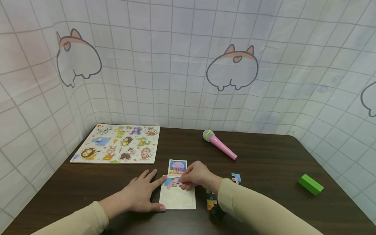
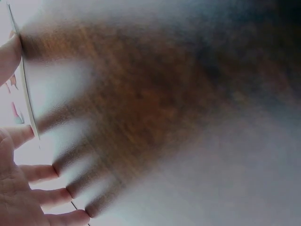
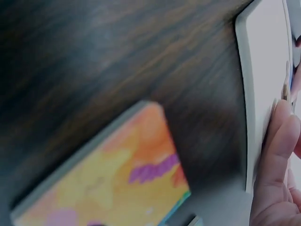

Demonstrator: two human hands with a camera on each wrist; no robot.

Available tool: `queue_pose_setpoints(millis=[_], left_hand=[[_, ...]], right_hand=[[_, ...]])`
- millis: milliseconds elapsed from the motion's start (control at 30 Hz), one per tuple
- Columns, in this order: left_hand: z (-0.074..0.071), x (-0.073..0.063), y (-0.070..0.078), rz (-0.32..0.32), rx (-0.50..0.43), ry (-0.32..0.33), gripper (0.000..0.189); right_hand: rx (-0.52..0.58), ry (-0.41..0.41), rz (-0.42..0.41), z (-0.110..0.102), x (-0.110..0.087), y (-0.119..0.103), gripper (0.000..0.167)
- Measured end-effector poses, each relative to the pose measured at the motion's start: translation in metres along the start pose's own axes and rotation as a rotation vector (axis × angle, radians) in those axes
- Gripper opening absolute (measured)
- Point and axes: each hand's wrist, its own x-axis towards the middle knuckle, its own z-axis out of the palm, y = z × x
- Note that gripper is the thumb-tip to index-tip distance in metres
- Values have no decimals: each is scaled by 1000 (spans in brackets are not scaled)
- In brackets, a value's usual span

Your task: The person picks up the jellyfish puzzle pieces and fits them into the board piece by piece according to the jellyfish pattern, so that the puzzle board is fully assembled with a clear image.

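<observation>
A white puzzle tray [image 1: 177, 200] lies at the front middle of the table. My left hand [image 1: 141, 194] is spread flat on the tabletop, its index finger and thumb touching the tray's left edge. Over the tray's upper part, my right hand [image 1: 198, 176] pinches a blue-and-pink jigsaw piece [image 1: 175, 182]; its fingers partly hide the piece. Just behind the tray is a picture card [image 1: 177, 165] with a pink sea creature. In the right wrist view, an orange-and-yellow jigsaw piece [image 3: 108, 174] lies beside the tray [image 3: 265, 52].
More loose jigsaw pieces, one blue and pink [image 1: 236, 178], lie right of the tray, some partly covered by the right arm. A pink toy microphone [image 1: 220, 145] lies farther back. An animal puzzle board [image 1: 117, 143] is at back left, a green block [image 1: 310, 184] at right.
</observation>
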Motion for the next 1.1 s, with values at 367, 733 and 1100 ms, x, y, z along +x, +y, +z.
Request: queue_pose_setpoints(millis=[367,733,1100], left_hand=[[0,-1,-1,-7,2,-3,98],[4,0,-4,-1,-2,-4,98],[1,0,-1,3,2,-1,97]], right_hand=[[-228,43,-1,2,2,-6,26],[-294,51,-25,4,4,-5,32],[-376,74,-78,7,6,-5,38]])
